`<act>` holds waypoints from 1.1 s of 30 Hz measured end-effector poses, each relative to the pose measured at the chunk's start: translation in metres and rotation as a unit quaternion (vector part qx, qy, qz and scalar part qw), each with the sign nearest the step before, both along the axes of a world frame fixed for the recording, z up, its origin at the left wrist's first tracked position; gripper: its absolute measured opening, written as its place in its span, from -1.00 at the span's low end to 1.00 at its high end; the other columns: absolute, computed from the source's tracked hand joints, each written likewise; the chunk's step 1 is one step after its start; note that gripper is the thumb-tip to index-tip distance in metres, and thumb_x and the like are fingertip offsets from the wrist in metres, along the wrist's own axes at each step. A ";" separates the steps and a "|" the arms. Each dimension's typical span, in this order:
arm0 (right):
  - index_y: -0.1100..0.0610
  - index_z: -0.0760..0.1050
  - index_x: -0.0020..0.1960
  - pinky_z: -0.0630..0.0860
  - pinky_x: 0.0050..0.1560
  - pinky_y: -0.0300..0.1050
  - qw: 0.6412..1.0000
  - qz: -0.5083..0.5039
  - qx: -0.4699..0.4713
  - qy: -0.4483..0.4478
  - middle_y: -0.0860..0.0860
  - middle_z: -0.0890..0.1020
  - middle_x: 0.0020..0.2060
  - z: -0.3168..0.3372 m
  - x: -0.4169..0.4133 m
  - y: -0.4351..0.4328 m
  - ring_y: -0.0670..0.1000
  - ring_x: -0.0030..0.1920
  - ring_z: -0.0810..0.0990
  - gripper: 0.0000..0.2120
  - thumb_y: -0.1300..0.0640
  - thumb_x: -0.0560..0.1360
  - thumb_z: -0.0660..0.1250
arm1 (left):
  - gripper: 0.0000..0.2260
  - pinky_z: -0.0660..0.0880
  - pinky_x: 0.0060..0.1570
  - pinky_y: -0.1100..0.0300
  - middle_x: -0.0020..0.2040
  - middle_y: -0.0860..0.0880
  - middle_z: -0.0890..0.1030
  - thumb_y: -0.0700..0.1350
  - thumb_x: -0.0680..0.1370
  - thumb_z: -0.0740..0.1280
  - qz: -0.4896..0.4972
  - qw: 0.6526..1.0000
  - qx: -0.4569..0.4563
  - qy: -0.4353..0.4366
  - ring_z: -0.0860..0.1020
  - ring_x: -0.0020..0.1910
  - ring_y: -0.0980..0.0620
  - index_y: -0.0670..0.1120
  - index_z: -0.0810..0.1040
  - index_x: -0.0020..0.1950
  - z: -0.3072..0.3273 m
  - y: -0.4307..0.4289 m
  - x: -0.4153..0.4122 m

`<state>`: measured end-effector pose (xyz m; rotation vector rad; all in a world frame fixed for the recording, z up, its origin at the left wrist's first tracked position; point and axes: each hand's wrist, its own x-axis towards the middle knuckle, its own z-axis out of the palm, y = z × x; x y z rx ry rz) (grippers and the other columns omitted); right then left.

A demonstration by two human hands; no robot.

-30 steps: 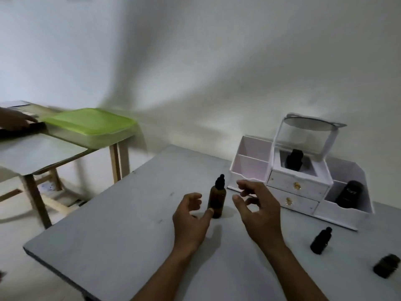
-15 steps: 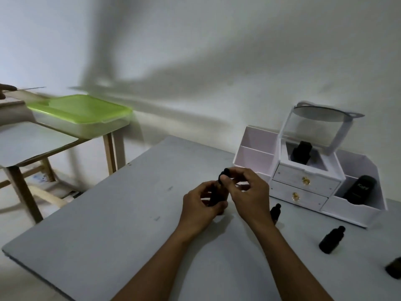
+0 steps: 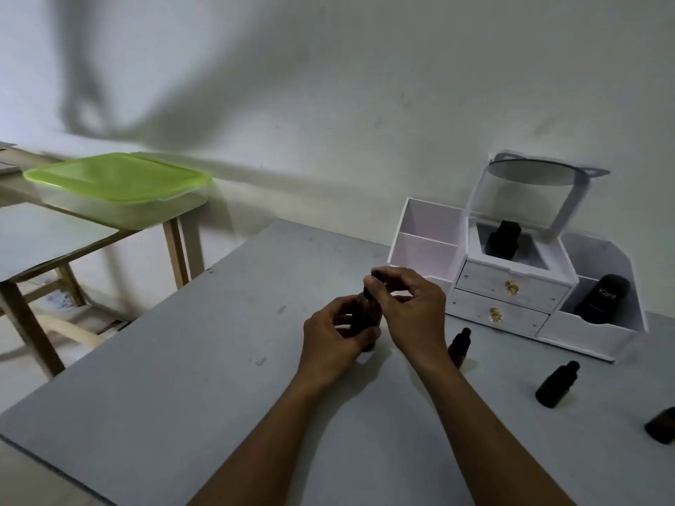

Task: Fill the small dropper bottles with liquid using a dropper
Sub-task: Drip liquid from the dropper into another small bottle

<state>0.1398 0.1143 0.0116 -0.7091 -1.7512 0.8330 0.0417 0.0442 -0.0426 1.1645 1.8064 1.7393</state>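
Observation:
An amber dropper bottle stands on the grey table at the middle. My left hand grips its body. My right hand pinches its black dropper cap from above. Most of the bottle is hidden by my fingers. Three small dark dropper bottles stand to the right: one just behind my right wrist, one further right, one cut off by the right edge.
A white organizer with two drawers, a mirror and side bins stands at the back right, holding a dark bottle and a black tube. To the left, a wooden side table carries a green-lidded box.
My hands closed from open beside the bottle onto it: left round the body, right onto the cap. The view shifted, bringing more small bottles into sight at the right.

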 end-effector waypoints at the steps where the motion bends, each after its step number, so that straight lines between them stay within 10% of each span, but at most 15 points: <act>1: -0.01 0.67 -0.06 0.53 -0.13 -0.41 1.000 -0.002 -0.004 0.005 -0.15 0.70 -0.15 0.000 0.000 -0.001 -0.22 -0.12 0.66 -0.92 0.12 0.46 0.51 | -0.57 0.49 -0.14 0.50 0.05 0.14 0.62 -0.05 0.37 0.55 -0.001 1.000 0.000 0.000 0.59 -0.02 0.21 0.07 0.55 0.20 0.000 0.000 0.000; 9: -0.04 0.65 -0.18 0.53 -0.12 -0.42 0.999 -0.028 -0.026 0.019 -0.18 0.67 -0.24 0.008 -0.004 -0.003 -0.24 -0.15 0.65 -0.86 0.19 0.44 0.52 | -0.53 0.58 0.04 0.25 0.11 0.08 0.64 -0.02 0.36 0.56 -0.001 1.000 -0.004 0.000 0.61 0.02 0.10 0.02 0.56 0.24 -0.004 0.002 -0.001; 26: 0.18 0.67 0.03 0.64 -0.09 -0.24 0.994 -0.005 0.013 0.107 0.01 0.74 -0.15 0.089 0.032 0.002 -0.13 -0.14 0.72 -0.86 0.18 0.49 0.49 | -0.39 0.38 -0.23 0.58 0.05 0.21 0.51 -0.09 0.34 0.58 0.009 0.999 -0.052 0.003 0.53 -0.05 0.26 0.09 0.46 0.34 -0.001 -0.001 0.005; 33: 0.10 0.66 -0.01 0.65 -0.09 -0.12 0.985 -0.018 0.020 0.173 -0.01 0.75 -0.20 0.124 0.088 -0.001 -0.08 -0.18 0.73 -0.92 0.20 0.50 0.47 | -0.51 0.50 0.02 0.18 0.11 0.06 0.59 -0.11 0.38 0.54 0.067 0.995 -0.062 -0.041 0.57 0.00 0.06 0.07 0.49 0.27 0.007 -0.029 0.016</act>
